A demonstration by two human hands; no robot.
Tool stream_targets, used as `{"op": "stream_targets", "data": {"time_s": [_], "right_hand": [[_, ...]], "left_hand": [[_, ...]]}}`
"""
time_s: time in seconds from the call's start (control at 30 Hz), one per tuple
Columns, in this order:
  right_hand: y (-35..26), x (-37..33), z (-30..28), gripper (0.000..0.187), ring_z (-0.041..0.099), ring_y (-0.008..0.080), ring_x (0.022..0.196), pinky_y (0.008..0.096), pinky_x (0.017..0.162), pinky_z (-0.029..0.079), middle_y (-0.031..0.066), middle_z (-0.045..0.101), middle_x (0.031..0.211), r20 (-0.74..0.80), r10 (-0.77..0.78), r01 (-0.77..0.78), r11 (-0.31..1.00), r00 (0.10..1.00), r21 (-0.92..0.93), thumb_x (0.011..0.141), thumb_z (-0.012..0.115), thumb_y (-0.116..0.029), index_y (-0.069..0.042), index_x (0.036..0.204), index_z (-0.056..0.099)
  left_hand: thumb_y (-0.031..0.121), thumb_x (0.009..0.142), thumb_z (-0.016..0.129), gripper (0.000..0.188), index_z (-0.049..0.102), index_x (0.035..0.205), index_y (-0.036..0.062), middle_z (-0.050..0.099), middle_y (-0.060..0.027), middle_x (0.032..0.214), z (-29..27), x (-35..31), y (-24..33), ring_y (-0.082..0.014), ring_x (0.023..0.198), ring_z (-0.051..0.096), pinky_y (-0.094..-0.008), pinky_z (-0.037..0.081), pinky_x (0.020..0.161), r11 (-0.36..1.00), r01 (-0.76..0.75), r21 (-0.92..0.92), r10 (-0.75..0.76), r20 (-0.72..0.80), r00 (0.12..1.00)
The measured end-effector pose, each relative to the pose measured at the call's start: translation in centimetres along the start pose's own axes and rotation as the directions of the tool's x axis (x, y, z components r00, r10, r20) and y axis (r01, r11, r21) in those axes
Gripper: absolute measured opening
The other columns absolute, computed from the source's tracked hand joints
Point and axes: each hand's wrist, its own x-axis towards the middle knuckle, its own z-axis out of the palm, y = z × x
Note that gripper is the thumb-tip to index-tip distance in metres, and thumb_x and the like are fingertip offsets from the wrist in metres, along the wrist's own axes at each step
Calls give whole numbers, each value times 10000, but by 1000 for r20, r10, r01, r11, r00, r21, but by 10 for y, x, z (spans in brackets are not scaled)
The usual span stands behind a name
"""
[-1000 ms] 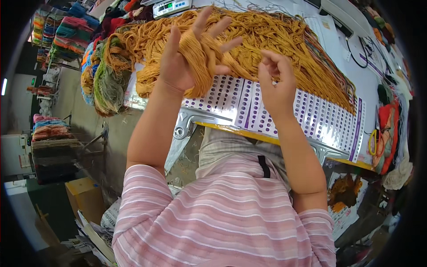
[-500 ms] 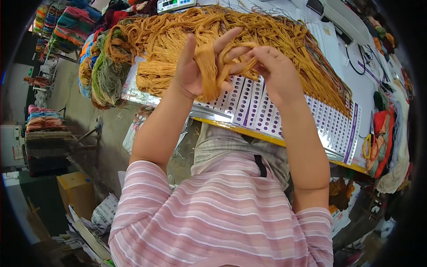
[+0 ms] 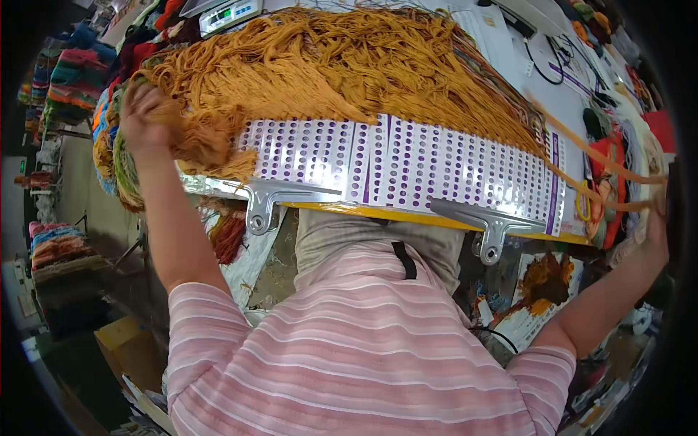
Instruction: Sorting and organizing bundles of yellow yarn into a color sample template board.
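At the far left, my left hand [image 3: 149, 120] is blurred, its fingers curled at a loose bundle of golden-orange yarn [image 3: 211, 142] that is smeared too. Out at the far right edge, my right hand [image 3: 658, 225] is closed on strands of orange yarn [image 3: 611, 168]. These strands stretch from its fingers back toward the table; part of that hand lies in the dark rim. Between my hands spreads a wide layer of golden-brown yarn [image 3: 407, 73]. Its near ends lie over white cards [image 3: 458, 167] with rows of purple-ringed holes.
Two metal clamp clips, a left one [image 3: 262, 207] and a right one [image 3: 492, 243], grip the table's yellow front edge [image 3: 378, 212]. A digital scale [image 3: 229, 16] stands at the back left. Yellow-handled scissors [image 3: 583, 201] lie at right beside coloured yarn hanks [image 3: 616, 174].
My hands have gone from close together over the middle to far apart, left and right. The yarn looped round my left hand is off its palm. Both metal clips now show.
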Motion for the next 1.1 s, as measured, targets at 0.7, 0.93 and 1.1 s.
{"op": "stream_targets", "data": {"time_s": [0.7, 0.93, 1.1], "right_hand": [[386, -145, -139, 190, 603, 120, 573, 277, 570, 472, 33, 679, 678, 517, 547, 533, 146, 658, -834, 819, 712, -225, -49, 880, 744], [384, -156, -159, 152, 644, 256, 774, 350, 663, 505, 17, 649, 910, 813, 343, 836, 119, 471, -535, 818, 634, -181, -120, 911, 738], [380, -149, -160, 157, 647, 243, 760, 348, 679, 507, 41, 657, 874, 736, 440, 722, 242, 514, -648, 823, 630, -173, -107, 930, 725]], "left_hand": [[75, 905, 561, 68, 603, 923, 25, 518, 5, 656, -29, -34, -345, -85, 528, 488, -249, 373, 466, -99, 466, 879, -435, -460, 774], [78, 915, 584, 90, 580, 835, 36, 520, -2, 631, -19, -36, -340, -103, 534, 483, -247, 391, 485, 39, 575, 818, -479, -489, 729], [113, 918, 593, 131, 583, 818, 29, 551, -32, 610, -23, -34, -345, -132, 544, 516, -270, 426, 512, 57, 583, 811, -468, -494, 733]]}}
